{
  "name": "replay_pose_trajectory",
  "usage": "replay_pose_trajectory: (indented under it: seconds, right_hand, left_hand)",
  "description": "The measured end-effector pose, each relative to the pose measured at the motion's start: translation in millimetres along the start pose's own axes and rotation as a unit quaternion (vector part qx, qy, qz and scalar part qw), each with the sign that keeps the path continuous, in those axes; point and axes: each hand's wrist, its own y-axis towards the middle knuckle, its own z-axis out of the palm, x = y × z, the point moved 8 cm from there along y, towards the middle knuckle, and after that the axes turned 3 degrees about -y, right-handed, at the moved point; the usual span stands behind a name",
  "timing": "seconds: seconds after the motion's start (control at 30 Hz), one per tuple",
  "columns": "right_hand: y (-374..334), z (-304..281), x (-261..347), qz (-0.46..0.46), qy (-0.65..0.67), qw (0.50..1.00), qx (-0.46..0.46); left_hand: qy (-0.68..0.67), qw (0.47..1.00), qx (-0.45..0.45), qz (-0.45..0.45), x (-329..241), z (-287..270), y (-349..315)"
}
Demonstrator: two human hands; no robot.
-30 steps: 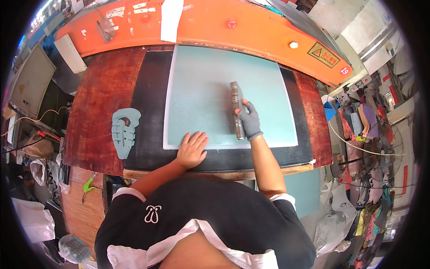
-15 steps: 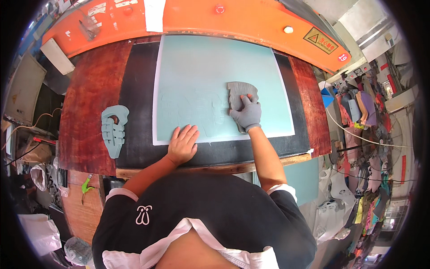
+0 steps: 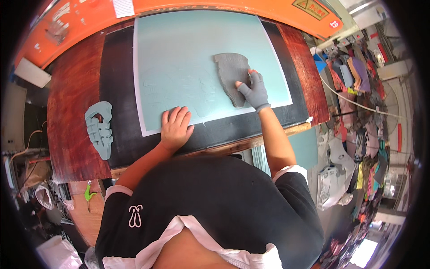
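Note:
A pale teal sheet (image 3: 179,49) with a white border lies on a black board, and faint outlines of cut shapes show in its left and middle part. On its right part rests a grey cutting die (image 3: 230,74) with a wavy left edge. My right hand (image 3: 256,93), in a grey glove with bare fingertips, grips the die's right edge, thumb on top and fingers along the side. My bare left hand (image 3: 176,129) lies flat on the sheet's near edge, fingers stretched out. Left of the sheet lies a stack of teal cut pieces (image 3: 99,130) with openings in it.
Beyond the sheet runs an orange press beam (image 3: 188,6). The black board (image 3: 117,89) sits on a reddish-brown table (image 3: 71,103) with a wooden front edge. Hanging coloured material pieces (image 3: 354,103) crowd the right side. A green-handled tool (image 3: 89,193) is at lower left.
My right hand has shifted from lying on top of the die to gripping its right edge. My left hand stays on the sheet's near edge. The whole view has shifted and tilted.

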Motion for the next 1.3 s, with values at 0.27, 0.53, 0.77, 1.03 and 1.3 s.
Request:
replay_pose_trajectory:
  seconds: [0.27,0.53,0.77,1.03,1.3]
  right_hand:
    - [-151,-42,6,-0.061,-0.06,0.996,0.009]
    - [-156,-32,8,-0.136,-0.088,0.981,-0.107]
    - [-145,-19,1,-0.176,-0.037,0.977,-0.115]
    - [-42,-94,-91,0.016,0.222,0.961,-0.162]
    - [46,-92,-130,-0.069,0.283,0.946,-0.144]
  left_hand:
    - [0.024,0.998,-0.043,0.036,1,-2,6]
    - [0.047,0.997,-0.029,0.057,12,15,2]
    - [0.035,0.99,0.123,-0.059,-22,39,-7]
    - [0.059,0.991,0.008,-0.118,-59,67,-48]
    - [0.088,0.985,0.015,-0.149,3,76,15]
